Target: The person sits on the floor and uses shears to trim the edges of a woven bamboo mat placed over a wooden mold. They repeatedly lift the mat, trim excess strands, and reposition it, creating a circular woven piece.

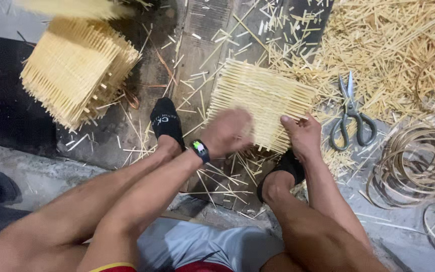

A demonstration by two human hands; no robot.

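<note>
Both hands work a pale square mat of woven bamboo strips (263, 100) — right hand (302, 135) grips its near-right edge, left hand (227, 132) blurred, fingers unclear; grey scissors (351, 113) lie right.

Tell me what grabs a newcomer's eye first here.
Both hands, left hand and right hand, press on a woven bamboo-strip mat at centre. A stack of finished mats sits upper left; scissors lie right of the mat, beside coiled strips.

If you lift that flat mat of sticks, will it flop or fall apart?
The woven stick mat probably stays fairly stiff, since its thin strips cross in a tight grid. It looks light. Loose ends poke out at the edges, so a few strips might slip free.
</note>
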